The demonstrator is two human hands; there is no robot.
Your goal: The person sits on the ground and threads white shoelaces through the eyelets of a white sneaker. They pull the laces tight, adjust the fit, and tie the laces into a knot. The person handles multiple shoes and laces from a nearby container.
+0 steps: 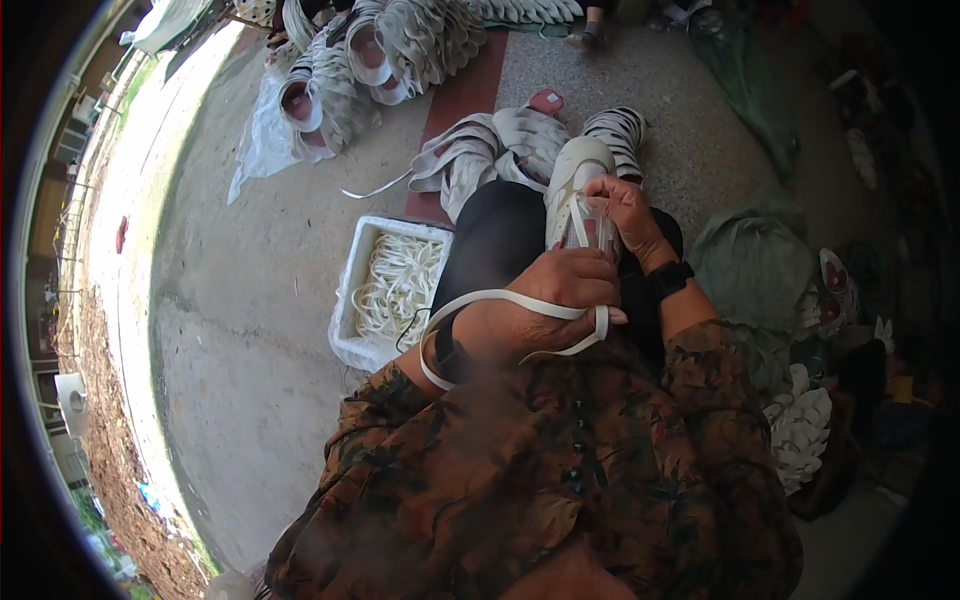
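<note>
We hold a pale shoe (578, 160) at our knees (495, 218), toe pointing away. Our right hand (625, 208), a dark watch (672, 279) on its wrist, bends its fingers to the shoe's lacing area; our left hand (562, 285) curls at the near end, its exact grip hidden. A white lace (500, 293) loops across the left forearm. Beside our left knee stands a white box (405, 225) of laces (400, 285). Beyond lie uppers (470, 150), with bigger stacks (425, 45) farther left; a green sack (755, 265) sits to our right.

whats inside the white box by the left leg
A tangled heap of whitish laces shows inside the white box. They cover its floor, so the floor and anything buried under the top laces cannot be seen.
</note>
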